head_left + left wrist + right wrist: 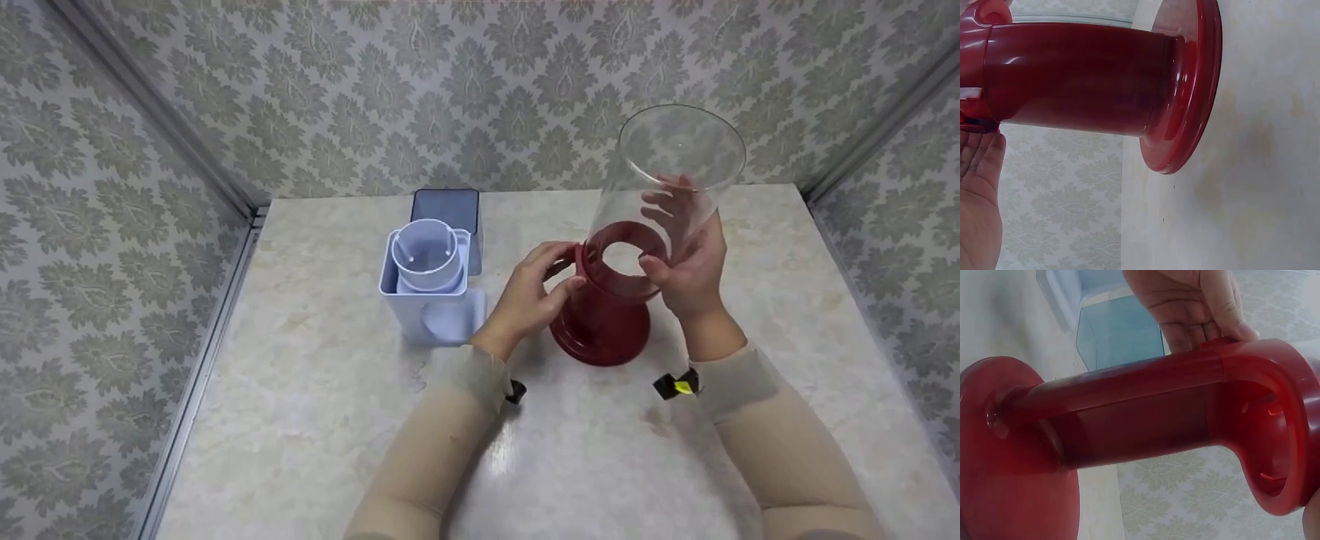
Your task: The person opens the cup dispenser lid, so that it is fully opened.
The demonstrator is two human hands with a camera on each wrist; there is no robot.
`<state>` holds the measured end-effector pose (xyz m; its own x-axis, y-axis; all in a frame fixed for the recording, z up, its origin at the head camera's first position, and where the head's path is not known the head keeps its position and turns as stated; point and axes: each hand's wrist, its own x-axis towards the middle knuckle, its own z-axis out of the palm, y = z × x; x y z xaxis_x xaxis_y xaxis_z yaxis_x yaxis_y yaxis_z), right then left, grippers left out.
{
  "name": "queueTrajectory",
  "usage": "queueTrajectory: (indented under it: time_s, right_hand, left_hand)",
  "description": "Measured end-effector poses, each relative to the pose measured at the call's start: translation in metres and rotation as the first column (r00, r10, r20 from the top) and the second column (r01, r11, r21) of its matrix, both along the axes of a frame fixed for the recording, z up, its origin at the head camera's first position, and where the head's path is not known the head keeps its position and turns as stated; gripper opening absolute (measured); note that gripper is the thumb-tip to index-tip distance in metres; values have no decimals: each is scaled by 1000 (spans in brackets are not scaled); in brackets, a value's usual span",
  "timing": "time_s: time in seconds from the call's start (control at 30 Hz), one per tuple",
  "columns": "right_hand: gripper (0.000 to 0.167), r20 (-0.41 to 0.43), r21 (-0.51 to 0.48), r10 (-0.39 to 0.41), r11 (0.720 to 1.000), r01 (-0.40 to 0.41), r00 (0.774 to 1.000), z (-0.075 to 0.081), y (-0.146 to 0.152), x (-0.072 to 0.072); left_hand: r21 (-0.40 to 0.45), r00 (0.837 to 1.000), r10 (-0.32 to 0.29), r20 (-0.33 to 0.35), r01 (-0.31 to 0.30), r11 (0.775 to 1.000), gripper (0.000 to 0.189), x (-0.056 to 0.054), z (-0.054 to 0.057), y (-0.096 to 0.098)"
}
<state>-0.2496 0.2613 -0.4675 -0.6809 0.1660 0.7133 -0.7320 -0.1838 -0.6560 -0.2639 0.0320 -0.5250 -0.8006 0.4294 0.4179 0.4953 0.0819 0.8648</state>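
A glossy red stand (600, 330) with a round base stands upright on the table, its ring-shaped collar at the top. A clear canister (611, 199), wide and open at its upper end, sits tilted at the collar. My left hand (529, 292) holds the collar's left side between thumb and fingers; its fingers (985, 152) touch the red edge in the left wrist view. Around the canister's lower right side curls my right hand (694, 274), thumb in front and fingers behind the clear wall. The right wrist view shows the stand's open ring (1275, 433) and hollow column.
Left of the stand is a pale blue square container (427, 315) with a round cup (427, 259) inside its top. Behind it stands a translucent blue-grey box (446, 210). Patterned panels (480, 97) border the table (315, 420) at the back and sides.
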Motion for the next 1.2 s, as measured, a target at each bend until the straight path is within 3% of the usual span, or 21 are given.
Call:
queueTrajectory:
  time_s: [0.4, 0.57, 0.7, 0.9, 1.2]
  right_hand:
    - [111, 17, -23, 56, 998, -56, 998, -1, 5, -3]
    - [128, 87, -7, 149, 989, -149, 985, 5, 12, -2]
    - [140, 138, 4, 173, 985, -175, 975, 19, 17, 0]
    - [124, 175, 42, 154, 986, -164, 972, 42, 15, 2]
    - [107, 172, 20, 131, 990, -136, 976, 48, 11, 8]
  left_hand:
    - [-10, 1000, 1, 9, -1, 1000, 52, 2, 2, -1]
    - [-22, 1000, 8, -6, -9, 1000, 51, 2, 1, -1]
    - [-35, 1000, 5, -11, -6, 999, 51, 1, 2, -2]
    - [-72, 1000, 1, -21, -3, 997, 51, -2, 5, -5]
    - [-104, 999, -21, -29, 18, 994, 51, -1, 6, -6]
